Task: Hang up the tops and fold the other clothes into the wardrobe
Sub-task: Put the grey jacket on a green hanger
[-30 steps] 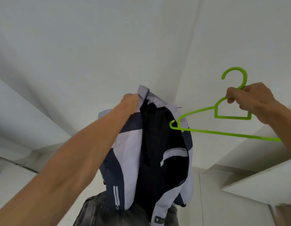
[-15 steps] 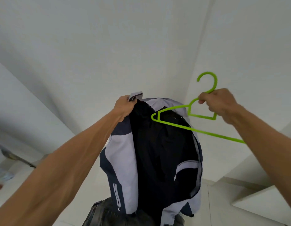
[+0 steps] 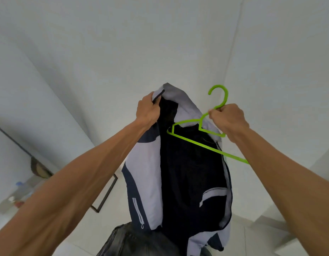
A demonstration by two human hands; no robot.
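Observation:
A grey and navy jacket (image 3: pixel 145 174) with a black lining hangs open in front of me, held up high. My left hand (image 3: pixel 148 109) grips its collar at the upper left. My right hand (image 3: pixel 227 120) is closed around the neck of a bright green plastic hanger (image 3: pixel 195 142), just below the hook. The hanger's left arm lies across the open neck of the jacket, over the black lining; its right arm sticks out past the jacket's right edge.
Dark grey jeans (image 3: pixel 134 241) lie below the jacket at the bottom edge. A dark picture frame (image 3: pixel 106 194) leans at the lower left. White walls and a corner fill the background, with white furniture (image 3: pixel 270 209) at the lower right. A plastic bottle (image 3: pixel 19 185) stands far left.
My right hand has carried the hanger leftward, from beside the jacket to across its open neck. The left hand keeps hold of the collar, and the view has tilted down slightly.

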